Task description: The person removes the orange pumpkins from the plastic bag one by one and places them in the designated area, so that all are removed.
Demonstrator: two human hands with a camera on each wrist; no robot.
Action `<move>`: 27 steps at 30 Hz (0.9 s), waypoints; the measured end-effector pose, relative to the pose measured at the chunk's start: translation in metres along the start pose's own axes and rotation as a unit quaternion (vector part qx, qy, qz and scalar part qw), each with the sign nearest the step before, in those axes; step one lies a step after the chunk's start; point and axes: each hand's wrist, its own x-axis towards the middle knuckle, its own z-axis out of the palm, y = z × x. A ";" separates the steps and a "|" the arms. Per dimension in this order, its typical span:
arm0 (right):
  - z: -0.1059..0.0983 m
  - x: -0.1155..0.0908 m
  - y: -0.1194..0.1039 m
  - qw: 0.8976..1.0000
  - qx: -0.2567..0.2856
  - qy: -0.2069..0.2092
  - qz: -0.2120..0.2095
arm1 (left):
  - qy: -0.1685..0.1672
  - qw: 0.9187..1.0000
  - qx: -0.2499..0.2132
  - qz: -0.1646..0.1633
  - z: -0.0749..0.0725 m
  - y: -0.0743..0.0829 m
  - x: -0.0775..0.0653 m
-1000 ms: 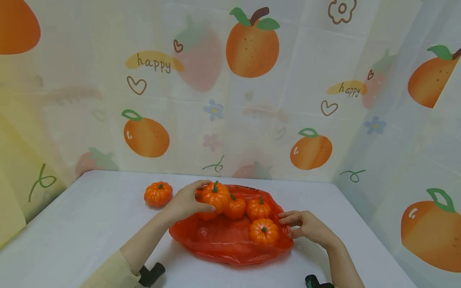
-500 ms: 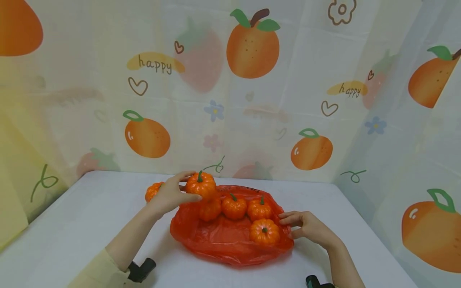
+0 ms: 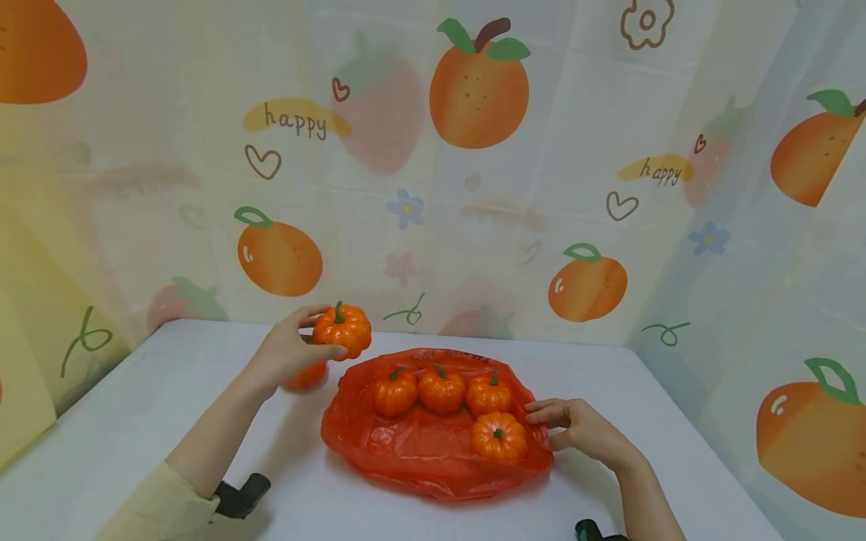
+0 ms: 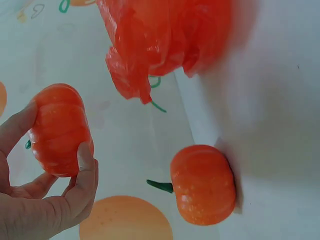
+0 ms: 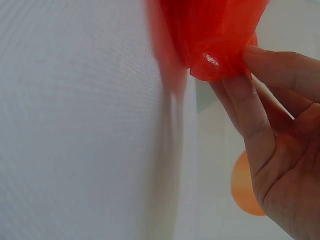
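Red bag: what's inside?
Four pumpkins: three in a row toward the back, one nearer the front at right. The part of the bag directly beneath them is covered.

A red plastic bag (image 5: 220,30) hangs into the top of the right wrist view, shiny, with a bright glint near its lower edge and its left side blurred. Just below and to the right of the bag is the right hand (image 5: 280,140), palm showing, pinching the bag's edge: one digit lies over the near side and other fingers (image 5: 250,112) reach behind it. Left of the bag spreads a white table (image 5: 75,120), and a soft shadow (image 5: 162,175) runs down it below the bag. Below the bag, beyond the table, a pale backdrop (image 5: 215,150) bears a round orange shape (image 5: 244,187), partly covered by the hand.
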 end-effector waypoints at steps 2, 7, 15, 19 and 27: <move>0.000 0.000 0.001 1.000 -0.004 0.001 0.001 | 0.007 1.000 0.003 -0.006 -0.004 -0.003 0.000; 0.001 0.000 0.002 1.000 -0.004 0.002 0.001 | 0.018 1.000 0.009 -0.022 -0.014 -0.009 0.001; 0.001 0.000 0.002 1.000 -0.005 0.007 0.007 | 0.035 0.999 0.003 -0.032 -0.032 -0.024 0.002; 0.001 0.000 0.001 1.000 -0.007 0.007 0.007 | 0.049 0.998 -0.007 -0.035 -0.041 -0.037 0.005; 0.000 0.000 -0.001 1.000 -0.001 0.000 0.002 | 0.077 0.995 -0.023 -0.057 -0.055 -0.062 0.008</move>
